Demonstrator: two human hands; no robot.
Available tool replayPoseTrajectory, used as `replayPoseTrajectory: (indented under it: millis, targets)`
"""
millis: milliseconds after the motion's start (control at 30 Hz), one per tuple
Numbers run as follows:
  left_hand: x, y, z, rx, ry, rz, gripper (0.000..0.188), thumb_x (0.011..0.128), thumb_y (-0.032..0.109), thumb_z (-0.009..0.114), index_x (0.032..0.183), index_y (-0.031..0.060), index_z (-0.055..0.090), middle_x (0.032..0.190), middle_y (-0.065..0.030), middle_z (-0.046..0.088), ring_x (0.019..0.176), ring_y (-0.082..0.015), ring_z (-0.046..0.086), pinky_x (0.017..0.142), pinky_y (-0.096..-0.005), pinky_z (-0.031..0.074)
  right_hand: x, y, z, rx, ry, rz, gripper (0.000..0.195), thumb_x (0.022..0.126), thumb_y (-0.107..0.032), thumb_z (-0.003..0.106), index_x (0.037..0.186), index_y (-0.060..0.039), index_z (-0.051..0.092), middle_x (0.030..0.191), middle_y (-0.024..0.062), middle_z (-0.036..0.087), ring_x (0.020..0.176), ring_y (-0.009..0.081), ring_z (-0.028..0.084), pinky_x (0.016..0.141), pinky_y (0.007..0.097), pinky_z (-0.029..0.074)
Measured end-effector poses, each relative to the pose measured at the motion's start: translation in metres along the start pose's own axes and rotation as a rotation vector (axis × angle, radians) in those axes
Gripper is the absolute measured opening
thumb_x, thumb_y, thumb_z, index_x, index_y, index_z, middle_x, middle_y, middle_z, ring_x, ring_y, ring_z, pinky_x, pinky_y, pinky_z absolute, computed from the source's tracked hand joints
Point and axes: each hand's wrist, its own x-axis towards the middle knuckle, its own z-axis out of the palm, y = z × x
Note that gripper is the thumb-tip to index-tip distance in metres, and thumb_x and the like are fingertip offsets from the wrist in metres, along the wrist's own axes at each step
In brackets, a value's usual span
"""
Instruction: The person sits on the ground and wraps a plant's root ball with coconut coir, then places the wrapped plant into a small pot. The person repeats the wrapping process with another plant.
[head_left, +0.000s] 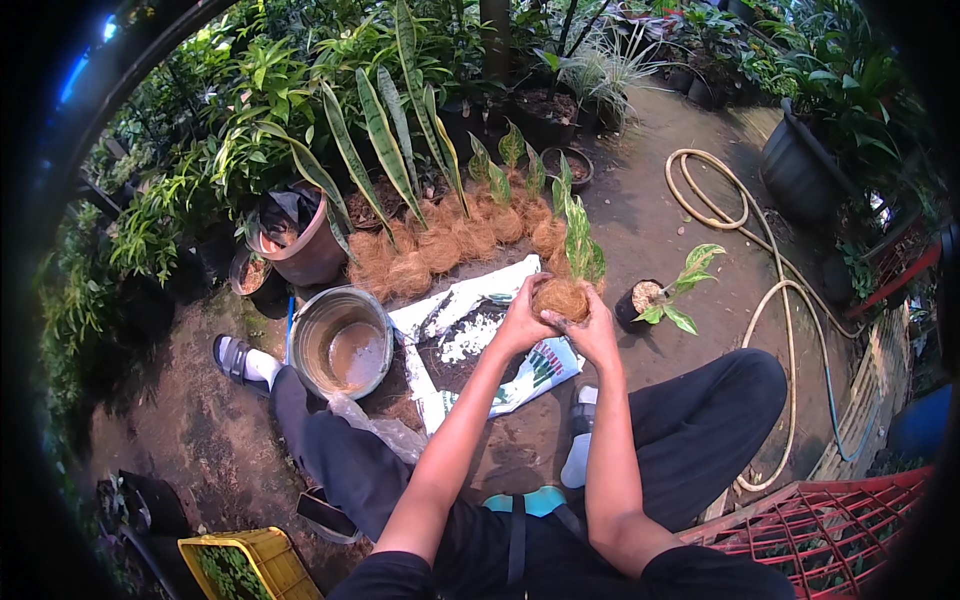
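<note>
Between my left hand and my right hand I hold a round ball wrapped in brown coconut fibre. A variegated leafy plant shows just above it; whether it grows from this ball or one behind it is hard to tell. Beneath my hands lies an opened white plastic sack bearing writing, with dark soil and white granules on it. More fibre balls stand in rows beyond, some with snake plant leaves, others with small variegated plants.
A bucket with murky water stands left of the sack. To the right sit a small black potted plant and a coiled hose. A clear plastic bag lies by my left leg. A red metal rack and yellow crate flank me.
</note>
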Motion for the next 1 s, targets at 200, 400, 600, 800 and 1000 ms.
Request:
replayPoseTrajectory:
  millis: [200,400,600,800,1000]
  targets:
    - [-0.002,-0.012,0.018,0.295,-0.187,-0.056,0.119,0.057,0.044,0.088,0.143,-0.0030,0.023,0.145,-0.0259,0.033,0.137,-0.0349,0.034,0.112,-0.0416,0.031,-0.001,0.046,-0.012,0.045,0.237,0.069,0.061,0.068,-0.021,0.086,0.116,0.0018,0.057,0.109,0.0157,0.066,0.098,0.0235,0.065,0.086,0.0348,0.051]
    - [-0.007,-0.043,0.012,0.464,-0.275,-0.086,0.100,0.070,0.051,0.079,0.140,-0.0014,0.032,0.145,-0.0245,0.033,0.136,-0.0363,0.035,0.112,-0.0414,0.032,-0.005,0.122,0.009,-0.206,0.635,0.070,0.067,0.063,-0.018,0.086,0.120,-0.0011,0.056,0.114,0.0202,0.059,0.109,0.0382,0.056,0.094,0.0446,0.045]
    - [-0.020,-0.047,0.006,0.388,-0.311,-0.095,0.088,0.073,0.047,0.078,0.137,0.0008,0.038,0.142,-0.0221,0.037,0.134,-0.0351,0.038,0.109,-0.0415,0.036,0.000,0.176,0.026,-0.301,0.656,0.144,0.068,0.064,-0.018,0.085,0.122,-0.0014,0.054,0.115,0.0178,0.058,0.110,0.0364,0.055,0.096,0.0433,0.044]
    - [-0.023,-0.046,-0.007,0.402,-0.246,-0.064,0.077,0.078,0.039,0.076,0.136,0.0024,0.040,0.140,-0.0201,0.039,0.132,-0.0337,0.040,0.109,-0.0399,0.035,0.015,0.199,0.010,-0.256,0.550,0.026,0.066,0.064,-0.011,0.082,0.122,-0.0020,0.053,0.118,0.0175,0.056,0.114,0.0360,0.052,0.099,0.0437,0.042]
    - [-0.024,-0.055,-0.007,0.377,-0.217,-0.048,0.075,0.079,0.037,0.076,0.135,0.0018,0.040,0.138,-0.0190,0.041,0.131,-0.0323,0.041,0.109,-0.0394,0.035,0.020,0.218,-0.001,-0.270,0.356,-0.017,0.070,0.071,-0.018,0.081,0.128,-0.0016,0.045,0.122,0.0190,0.052,0.117,0.0369,0.050,0.101,0.0429,0.040]
